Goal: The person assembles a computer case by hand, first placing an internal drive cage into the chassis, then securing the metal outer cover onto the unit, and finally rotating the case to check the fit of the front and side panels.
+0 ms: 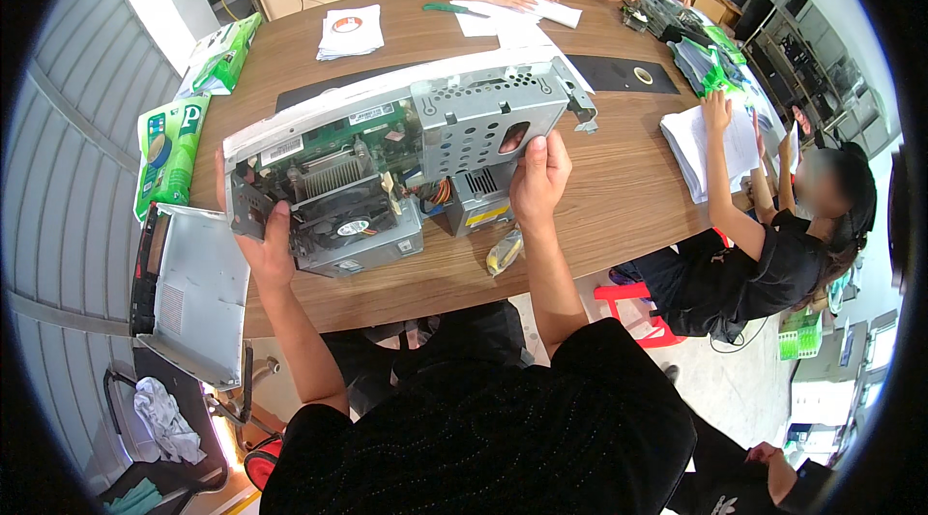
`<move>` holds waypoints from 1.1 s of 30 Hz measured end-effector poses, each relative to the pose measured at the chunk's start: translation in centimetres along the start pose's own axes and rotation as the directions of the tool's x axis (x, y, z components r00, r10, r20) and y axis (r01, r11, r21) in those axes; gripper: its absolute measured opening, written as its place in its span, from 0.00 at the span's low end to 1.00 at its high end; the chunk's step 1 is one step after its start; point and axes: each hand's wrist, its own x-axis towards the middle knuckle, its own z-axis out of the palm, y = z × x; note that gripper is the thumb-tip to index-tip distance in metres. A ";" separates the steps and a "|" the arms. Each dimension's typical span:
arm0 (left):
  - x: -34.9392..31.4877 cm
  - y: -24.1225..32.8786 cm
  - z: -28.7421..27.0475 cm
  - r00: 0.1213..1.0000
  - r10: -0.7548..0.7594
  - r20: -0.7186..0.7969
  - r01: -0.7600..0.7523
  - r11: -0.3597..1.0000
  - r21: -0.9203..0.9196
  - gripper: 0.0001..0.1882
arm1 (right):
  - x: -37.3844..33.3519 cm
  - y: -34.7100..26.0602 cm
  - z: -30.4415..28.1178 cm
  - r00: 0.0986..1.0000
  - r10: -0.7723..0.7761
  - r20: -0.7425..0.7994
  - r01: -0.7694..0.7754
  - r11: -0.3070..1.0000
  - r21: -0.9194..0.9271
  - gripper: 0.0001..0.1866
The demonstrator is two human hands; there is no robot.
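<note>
Between both hands I hold an opened desktop computer case point(454, 133), tilted up over the table. Its metal frame, green circuit board point(333, 143), heatsink point(333, 177) and black fan point(353, 225) face me. My left hand point(269, 249) grips the case's left end, thumb on the near side. My right hand point(541, 177) grips the perforated metal drive bracket at the right end, thumb in front. A grey power supply point(480, 201) with coloured wires sits below the bracket. Just left of my right wrist lies a small yellow-and-clear packet point(505, 252).
A detached light-coloured case cover point(198, 293) stands at the left table edge, beside green packages point(172, 153). Paper with a tape roll point(348, 24) lies far left; a black strip point(619, 73) lies beyond the case. People sit across and at right, near a paper stack point(710, 153).
</note>
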 end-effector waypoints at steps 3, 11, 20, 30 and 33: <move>0.0 0.1 0.1 1.000 0.009 -0.009 -0.009 1.000 0.018 0.43 | 0.0 0.1 0.0 1.000 0.002 -0.001 -0.002 1.000 -0.009 0.17; 0.1 -0.4 -0.1 0.999 0.033 -0.015 -0.032 0.999 0.031 0.42 | 0.0 0.2 0.1 1.000 -0.007 -0.010 0.007 1.000 0.004 0.16; -0.1 0.1 0.2 1.000 -0.028 -0.015 0.027 0.999 -0.047 0.42 | 0.0 0.5 -0.1 1.000 -0.010 -0.001 0.010 1.000 0.016 0.15; 0.2 -0.1 0.0 1.000 0.016 -0.027 -0.016 1.000 0.027 0.42 | -0.1 0.0 -0.1 1.000 -0.011 0.006 0.011 0.999 -0.039 0.15; 0.2 -0.5 -0.4 0.998 0.040 0.039 -0.041 0.999 0.006 0.44 | 0.0 0.0 0.0 1.000 -0.010 0.001 0.010 1.000 -0.029 0.15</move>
